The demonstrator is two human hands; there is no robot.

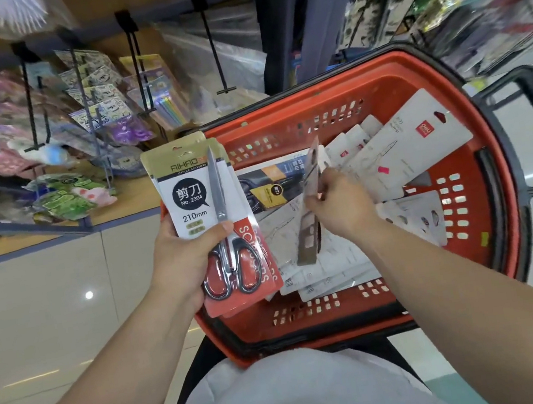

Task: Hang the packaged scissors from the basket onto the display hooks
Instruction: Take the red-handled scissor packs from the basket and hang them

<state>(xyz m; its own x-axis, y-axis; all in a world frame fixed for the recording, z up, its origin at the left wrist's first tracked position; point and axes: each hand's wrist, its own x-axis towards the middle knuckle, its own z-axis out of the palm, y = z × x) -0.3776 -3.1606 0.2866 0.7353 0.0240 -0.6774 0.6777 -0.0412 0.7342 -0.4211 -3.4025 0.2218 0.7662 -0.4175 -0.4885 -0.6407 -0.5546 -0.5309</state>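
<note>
Two hands working: left hand (181, 265) gripping scissors packs (205, 217); right hand (341, 205) pinching another pack (309, 202) edge-on over red basket (378, 83).

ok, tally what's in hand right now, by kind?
AIHAO scissors packs, stacked in left hand: 2 visible, maybe more hidden behind
Edge-on pack, pinched by right hand: 1
Total: 3 at least

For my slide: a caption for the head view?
Left hand holds packaged scissors; right hand pinches another pack over the red basket.
</note>
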